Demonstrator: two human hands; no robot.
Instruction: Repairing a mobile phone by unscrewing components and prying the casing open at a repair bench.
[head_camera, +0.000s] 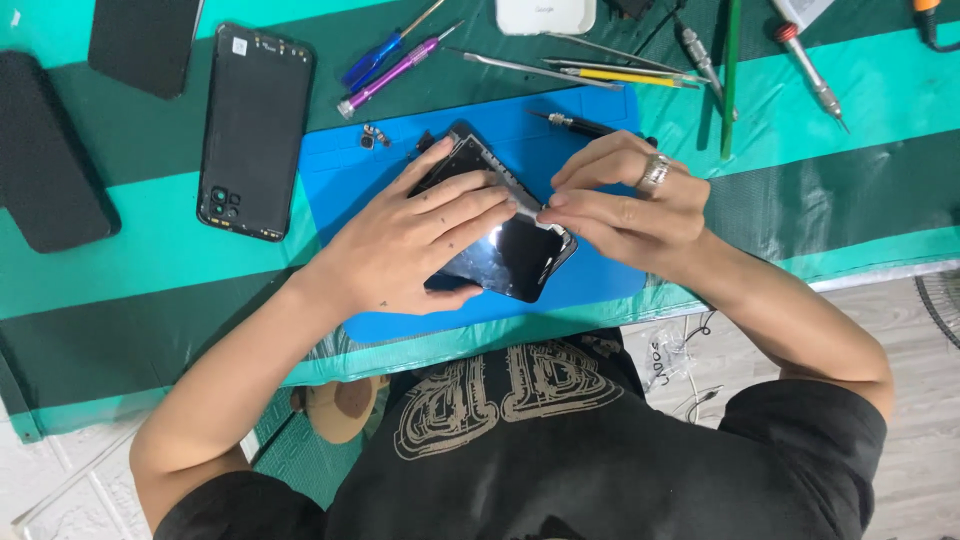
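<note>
Your left hand (405, 235) lies flat across the opened smartphone (500, 250), pinning it to the blue rubbery mat (600, 280). Your right hand (625, 205), ringed, pinches a thin pale strip (525, 200) at the phone's edge. Beyond the mat, a detached matte black back cover (255, 130) rests on the green-striped tablecloth (850, 190), with purple and blue screwdrivers (390, 65) and metal tweezers (540, 70) farther off.

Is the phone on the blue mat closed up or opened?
Opened: the phone shows exposed internals at its upper end, and its black back cover lies apart, left of the blue mat.
</note>
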